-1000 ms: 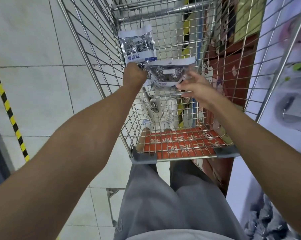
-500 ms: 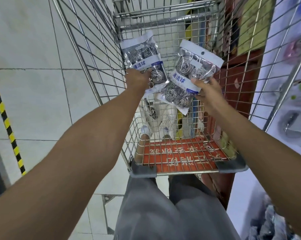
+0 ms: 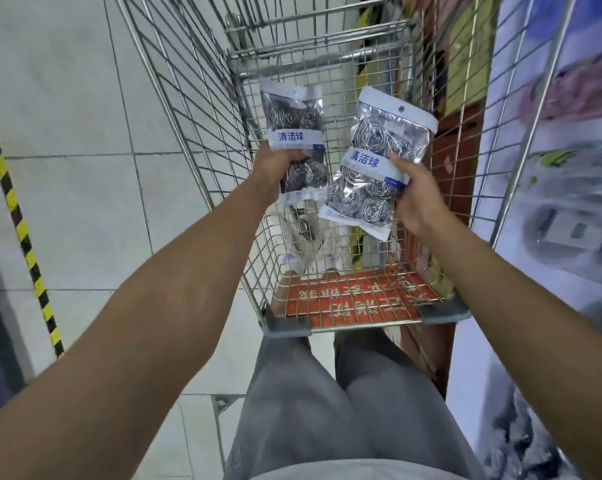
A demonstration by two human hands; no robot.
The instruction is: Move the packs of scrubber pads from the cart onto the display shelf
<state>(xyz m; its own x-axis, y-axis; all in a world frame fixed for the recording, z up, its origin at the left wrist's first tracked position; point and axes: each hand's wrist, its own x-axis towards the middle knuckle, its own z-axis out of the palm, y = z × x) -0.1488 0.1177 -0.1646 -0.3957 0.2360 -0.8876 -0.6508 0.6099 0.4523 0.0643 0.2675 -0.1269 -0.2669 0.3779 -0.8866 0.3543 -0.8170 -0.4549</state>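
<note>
My left hand (image 3: 277, 164) clamped one pack (image 3: 294, 133), my right hand (image 3: 415, 199) another pack (image 3: 372, 168), above the cart (image 3: 195, 109).

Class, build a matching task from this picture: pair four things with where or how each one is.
Things:
1. left hand
2. right hand
3. cart
4. striped tape

States:
A. on the floor at far left
B. holds the tilted pack
C. wire mesh, orange panel at the near end
D. holds the upright pack

Pairs: 1-D, 2-B, 3-C, 4-A
</note>
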